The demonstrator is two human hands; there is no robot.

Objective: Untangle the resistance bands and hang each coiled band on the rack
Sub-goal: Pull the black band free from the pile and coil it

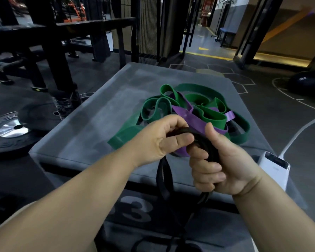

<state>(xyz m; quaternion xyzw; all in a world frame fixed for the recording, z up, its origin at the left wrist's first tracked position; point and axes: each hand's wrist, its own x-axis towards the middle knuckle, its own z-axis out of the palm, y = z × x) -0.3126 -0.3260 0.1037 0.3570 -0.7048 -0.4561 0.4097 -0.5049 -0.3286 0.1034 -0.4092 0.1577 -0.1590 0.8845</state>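
Observation:
A black resistance band runs through both my hands above the near edge of a grey plyo box. My right hand grips several coiled turns of it in a fist. My left hand pinches the band's top loop between thumb and fingers, close against the right hand. The band's loose loops hang down in front of the box toward the floor. Behind my hands a tangle of wide green bands and a purple band lies on the box top.
A white power bank with a white cable sits on the box's right corner. Black weight plates lie on the floor at left. A dark metal rack frame stands behind them. A dark medicine ball rests at far right.

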